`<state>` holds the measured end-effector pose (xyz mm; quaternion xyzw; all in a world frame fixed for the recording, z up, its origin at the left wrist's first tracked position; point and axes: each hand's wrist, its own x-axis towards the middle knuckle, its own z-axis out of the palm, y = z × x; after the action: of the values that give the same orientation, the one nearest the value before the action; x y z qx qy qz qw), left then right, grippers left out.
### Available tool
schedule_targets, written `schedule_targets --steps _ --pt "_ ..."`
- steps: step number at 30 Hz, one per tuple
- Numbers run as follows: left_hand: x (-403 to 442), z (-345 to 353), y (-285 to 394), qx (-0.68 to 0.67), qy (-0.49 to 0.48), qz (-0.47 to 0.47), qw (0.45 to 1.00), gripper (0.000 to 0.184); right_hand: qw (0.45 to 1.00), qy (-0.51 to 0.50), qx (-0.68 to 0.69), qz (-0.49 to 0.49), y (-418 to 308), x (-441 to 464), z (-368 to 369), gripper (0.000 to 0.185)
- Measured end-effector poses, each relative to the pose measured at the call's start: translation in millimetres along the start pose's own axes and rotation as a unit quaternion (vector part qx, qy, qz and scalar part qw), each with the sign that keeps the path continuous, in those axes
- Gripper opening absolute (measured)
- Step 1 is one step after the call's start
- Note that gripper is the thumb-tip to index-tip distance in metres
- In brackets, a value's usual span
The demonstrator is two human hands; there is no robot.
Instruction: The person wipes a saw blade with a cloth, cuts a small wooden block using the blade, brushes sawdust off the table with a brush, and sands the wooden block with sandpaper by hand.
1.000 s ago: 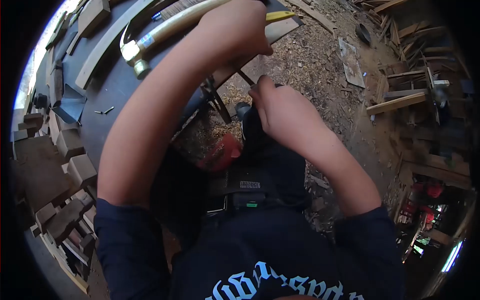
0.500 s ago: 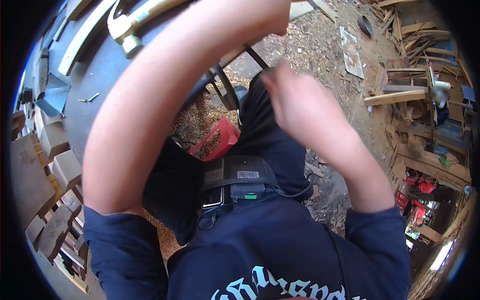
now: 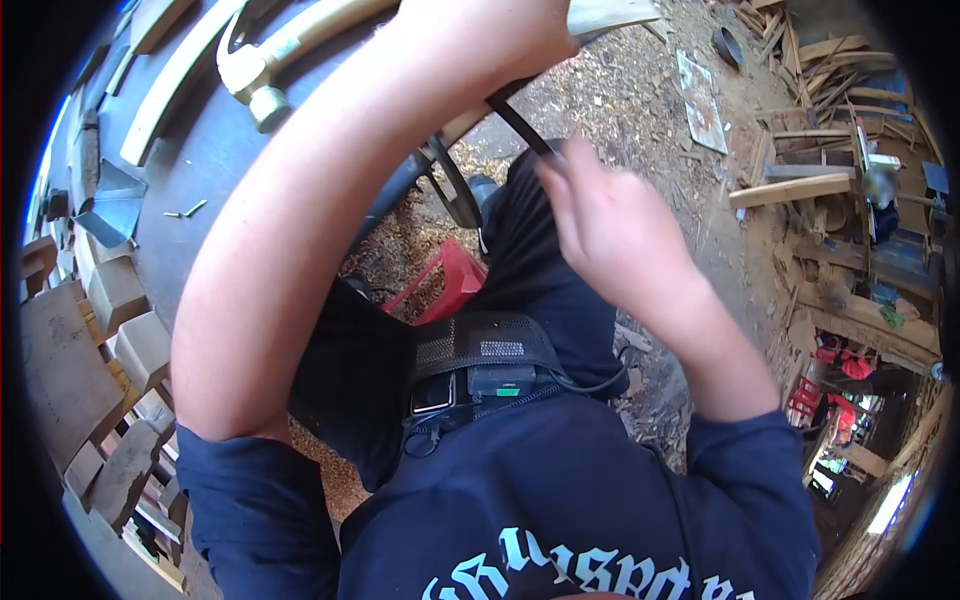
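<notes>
My right hand (image 3: pixel 615 225) is closed on one end of a thin dark flat tool (image 3: pixel 520 125), which slants up and left from it. My left hand (image 3: pixel 510 35) is at the top edge, near a pale wooden piece (image 3: pixel 610 14); its fingers are hidden behind the wrist and forearm. The far end of the dark tool passes beneath this hand. A dark metal clamp-like part (image 3: pixel 455 190) juts out below the left forearm. The claw hammer (image 3: pixel 262 85) lies on the dark table (image 3: pixel 190 165) to the left of that forearm.
Two small metal pieces (image 3: pixel 186 209) and a bluish metal scoop (image 3: pixel 112 205) are on the table's left. Wood blocks (image 3: pixel 145 350) are piled at the left edge. A red plastic object (image 3: pixel 455 280) sits among shavings by my legs. Scrap wood (image 3: pixel 790 190) lies at the right.
My right hand has shifted slightly right and down, with more of the dark tool showing. The view has tilted, so the hammer and table sit further up and left.
</notes>
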<state>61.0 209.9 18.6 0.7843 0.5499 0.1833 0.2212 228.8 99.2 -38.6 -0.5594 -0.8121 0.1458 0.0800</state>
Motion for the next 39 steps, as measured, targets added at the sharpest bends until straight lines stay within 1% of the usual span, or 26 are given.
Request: schedule_targets --steps 2,4,7,10,11,14,16,18,19,20,21,22,23,24,26,27,28,29,30,31,32,33,34,36,37,39 --pt "-6.1 -9.0 -1.3 0.011 0.079 0.023 0.997 0.026 0.999 -0.005 0.036 0.030 4.6 -29.5 -10.5 0.019" --pt "-8.5 -38.3 0.7 0.030 0.072 0.012 0.997 0.026 0.993 0.036 0.109 0.029 18.0 -57.1 -9.9 0.025" --pt "-22.9 -71.6 7.9 0.097 0.014 -0.100 0.990 0.028 0.990 0.027 0.107 0.088 37.5 -77.1 -12.8 0.029" --pt "-29.2 -85.1 -7.7 0.164 0.028 -0.189 0.968 0.027 0.990 0.094 0.102 0.027 55.7 -68.3 -13.0 0.028" --pt "-19.7 -64.7 -75.5 0.182 0.180 -0.004 0.967 0.045 0.985 0.121 0.124 0.005 54.8 -59.6 -18.4 0.028" --pt "-48.1 -73.6 -102.7 0.207 0.166 -0.144 0.953 0.044 0.952 0.221 0.072 -0.199 46.7 -14.9 -47.9 0.029" --pt "-65.3 -76.2 -114.9 0.244 0.168 -0.207 0.932 0.051 0.918 0.277 0.114 -0.261 19.0 22.0 -65.5 0.024" --pt "-95.5 -71.9 -106.2 0.293 0.250 -0.219 0.896 0.060 0.853 0.339 0.123 -0.377 -9.2 74.3 -76.5 0.022" --pt "-109.0 -68.7 -110.2 0.304 0.291 -0.218 0.881 0.059 0.848 0.321 0.156 -0.392 -23.8 98.1 -78.6 0.020" --pt "-123.1 -67.9 -111.4 0.313 0.331 -0.216 0.864 0.058 0.832 0.336 0.146 -0.417 -37.2 126.7 -75.4 0.029" --pt "-137.3 -65.4 -96.2 0.292 0.330 -0.238 0.866 0.056 0.870 0.265 0.164 -0.383 -57.2 137.0 -82.0 0.032" --pt "-150.0 -59.3 -77.4 0.270 0.329 -0.261 0.866 0.054 0.838 0.242 0.287 -0.397 -76.1 161.0 -76.7 0.018" --pt "-160.7 -49.7 -72.5 0.272 0.316 -0.248 0.875 0.048 0.849 0.228 0.319 -0.356 -83.7 174.8 -72.5 0.020" --pt "-169.8 -39.2 -74.8 0.240 0.310 -0.224 0.892 0.045 0.857 0.210 0.350 -0.314 -91.0 188.3 -64.8 0.028" --pt "-179.8 -15.7 -77.5 0.195 0.332 -0.176 0.906 0.034 0.857 0.281 0.300 -0.311 -82.1 229.0 -26.6 0.050" --pt "-182.9 -9.1 -78.0 0.141 0.316 -0.187 0.919 0.029 0.874 0.257 0.307 -0.275 -77.5 226.1 -15.9 0.068" --pt "-186.4 -4.3 -81.5 0.161 0.317 -0.164 0.920 0.024 0.871 0.215 0.369 -0.243 -76.4 207.4 -11.8 0.073" --pt "-188.8 -2.9 -81.7 0.187 0.322 -0.135 0.918 0.024 0.855 0.226 0.398 -0.244 -68.4 201.3 3.8 0.066" --pt "-189.2 -1.1 -81.8 0.210 0.325 -0.108 0.916 0.023 0.868 0.220 0.360 -0.262 -57.0 187.3 7.2 0.060" --pt "-187.0 0.5 -82.8 0.226 0.310 -0.115 0.916 0.024 0.882 0.252 0.276 -0.288 -44.0 175.7 10.7 0.050" --pt "-183.3 2.3 -84.2 0.242 0.295 -0.121 0.916 0.025 0.874 0.256 0.283 -0.301 -38.8 158.2 8.4 0.037" --pt "-177.6 5.7 -87.7 0.265 0.306 -0.139 0.904 0.028 0.898 0.227 0.256 -0.276 -30.6 140.7 5.4 0.028" --pt "-171.8 7.1 -90.4 0.265 0.317 -0.163 0.896 0.034 0.898 0.228 0.244 -0.286 -21.5 126.8 7.9 0.024" --pt "-159.1 7.0 -91.5 0.300 0.385 -0.208 0.848 0.042 0.910 0.190 0.196 -0.311 -3.7 105.5 11.6 0.024" --pt "-154.1 5.1 -85.9 0.288 0.395 -0.185 0.853 0.043 0.910 0.148 0.168 -0.348 4.7 101.5 11.7 0.030" --pt "-145.6 -0.7 -67.8 0.263 0.411 -0.137 0.862 0.046 0.914 0.082 0.166 -0.362 8.1 93.7 1.7 0.037"
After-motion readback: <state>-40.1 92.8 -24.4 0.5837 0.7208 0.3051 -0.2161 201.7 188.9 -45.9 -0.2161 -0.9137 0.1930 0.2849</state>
